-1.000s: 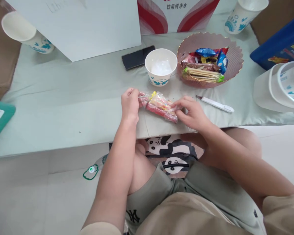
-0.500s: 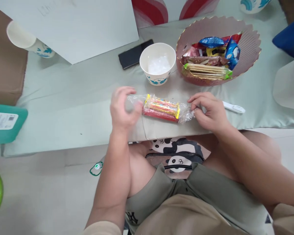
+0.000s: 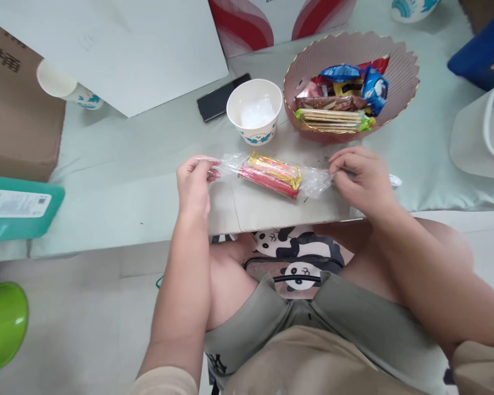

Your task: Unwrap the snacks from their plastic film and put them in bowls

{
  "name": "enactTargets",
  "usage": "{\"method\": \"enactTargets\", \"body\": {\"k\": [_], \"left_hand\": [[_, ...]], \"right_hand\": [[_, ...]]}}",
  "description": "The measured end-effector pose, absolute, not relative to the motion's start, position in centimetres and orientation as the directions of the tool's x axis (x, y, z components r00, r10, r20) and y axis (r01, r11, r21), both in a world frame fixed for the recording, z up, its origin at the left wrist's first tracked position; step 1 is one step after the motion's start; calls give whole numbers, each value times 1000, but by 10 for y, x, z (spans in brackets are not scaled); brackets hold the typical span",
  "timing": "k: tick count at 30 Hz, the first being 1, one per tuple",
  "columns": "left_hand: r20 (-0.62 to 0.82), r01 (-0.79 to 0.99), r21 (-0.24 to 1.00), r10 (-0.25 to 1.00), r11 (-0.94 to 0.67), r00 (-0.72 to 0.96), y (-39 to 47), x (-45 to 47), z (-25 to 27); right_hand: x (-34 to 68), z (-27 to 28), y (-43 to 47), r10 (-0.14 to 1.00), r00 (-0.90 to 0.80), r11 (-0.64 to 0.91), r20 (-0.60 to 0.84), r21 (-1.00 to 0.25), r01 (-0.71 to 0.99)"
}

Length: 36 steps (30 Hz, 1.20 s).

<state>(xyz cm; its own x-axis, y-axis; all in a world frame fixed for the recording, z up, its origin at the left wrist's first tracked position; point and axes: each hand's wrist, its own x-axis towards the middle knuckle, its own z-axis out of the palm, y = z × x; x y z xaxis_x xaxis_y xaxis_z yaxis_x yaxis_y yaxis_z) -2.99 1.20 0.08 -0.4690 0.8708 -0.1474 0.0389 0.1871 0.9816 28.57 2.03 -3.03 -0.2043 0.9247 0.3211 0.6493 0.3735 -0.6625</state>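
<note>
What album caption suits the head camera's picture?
Left hand and right hand pinch opposite ends of clear plastic, yellow and red packets between them, near a paper cup.

The left hand [image 3: 195, 184] pinched one end of a clear plastic wrap [image 3: 316, 181], the right hand [image 3: 362, 178] the other; between them, in it, lay a yellow packet [image 3: 274, 170] and a red packet [image 3: 263, 182]. Beyond the left hand lay a dark phone [image 3: 214, 105]; beyond the right, a pink bowl [image 3: 401, 82] held wrapped snacks [image 3: 333, 103].
</note>
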Motion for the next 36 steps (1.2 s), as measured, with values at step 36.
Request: {"method": "enactTargets", "body": {"k": [36], "left_hand": [[-32, 850, 406, 924, -336, 381, -32, -16, 17]], "right_hand": [[278, 4, -30, 916, -401, 376, 2, -356, 856]]}}
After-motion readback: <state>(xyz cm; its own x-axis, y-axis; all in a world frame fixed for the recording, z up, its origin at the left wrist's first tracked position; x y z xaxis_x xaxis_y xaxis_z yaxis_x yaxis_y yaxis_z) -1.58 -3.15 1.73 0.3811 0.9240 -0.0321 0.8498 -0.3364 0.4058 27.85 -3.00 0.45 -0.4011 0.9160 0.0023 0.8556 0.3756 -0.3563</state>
